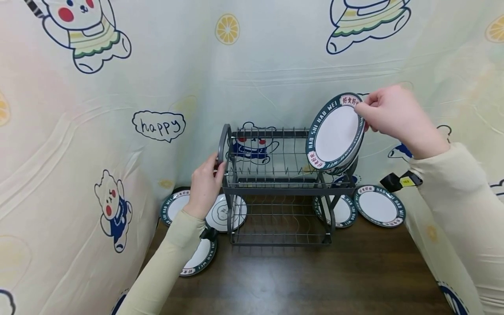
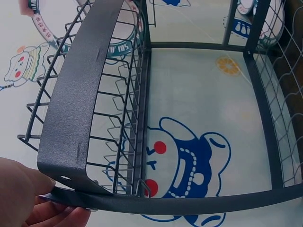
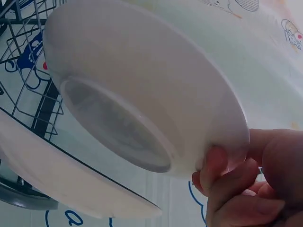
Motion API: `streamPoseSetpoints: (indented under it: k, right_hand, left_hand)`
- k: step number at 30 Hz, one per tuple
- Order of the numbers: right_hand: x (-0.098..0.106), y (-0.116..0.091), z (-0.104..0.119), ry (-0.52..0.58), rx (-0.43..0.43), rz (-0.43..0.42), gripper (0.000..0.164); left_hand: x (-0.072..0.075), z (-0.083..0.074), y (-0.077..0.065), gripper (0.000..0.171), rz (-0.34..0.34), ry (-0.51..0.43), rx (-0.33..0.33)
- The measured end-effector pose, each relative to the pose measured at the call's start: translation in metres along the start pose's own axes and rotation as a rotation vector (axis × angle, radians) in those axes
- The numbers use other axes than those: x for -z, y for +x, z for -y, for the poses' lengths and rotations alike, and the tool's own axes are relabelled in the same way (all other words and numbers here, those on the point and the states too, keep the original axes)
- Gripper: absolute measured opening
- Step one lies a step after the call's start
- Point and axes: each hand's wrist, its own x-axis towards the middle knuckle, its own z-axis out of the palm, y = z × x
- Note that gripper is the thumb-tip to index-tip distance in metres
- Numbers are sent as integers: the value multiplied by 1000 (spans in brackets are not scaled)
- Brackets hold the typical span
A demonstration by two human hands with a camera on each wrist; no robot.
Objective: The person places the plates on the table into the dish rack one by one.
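Note:
A white plate (image 1: 337, 133) with a dark green lettered rim is tilted up at the right end of the upper tier of a dark two-tier dish rack (image 1: 291, 191). My right hand (image 1: 401, 120) pinches its right edge between thumb and fingers. In the right wrist view, the held plate's pale underside and foot ring show, and a second plate (image 3: 71, 177) stands in the rack beside it, apart from it. With my left hand (image 1: 206, 186) I grip the rack's left side frame; the left wrist view shows thumb and fingers (image 2: 59, 213) around the dark metal bar.
Plates lie on the brown table (image 1: 299, 280) on both sides: a green-rimmed plate (image 1: 379, 206) and another (image 1: 342, 211) at right, a plain white one (image 1: 220, 213) and green-rimmed ones (image 1: 201, 258) at left. A printed cloth (image 1: 252, 87) hangs behind the rack.

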Motion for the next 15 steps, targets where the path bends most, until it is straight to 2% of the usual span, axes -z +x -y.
streamPoseSetpoints:
  k: [4, 15]
  right_hand:
    - [-5, -1, 7, -39, 34, 30, 37]
    - [-12, 2, 18, -78, -10, 64, 41]
  left_hand:
    - [0, 0, 0, 27, 1, -3, 4]
    - [-1, 1, -1, 27, -7, -5, -6]
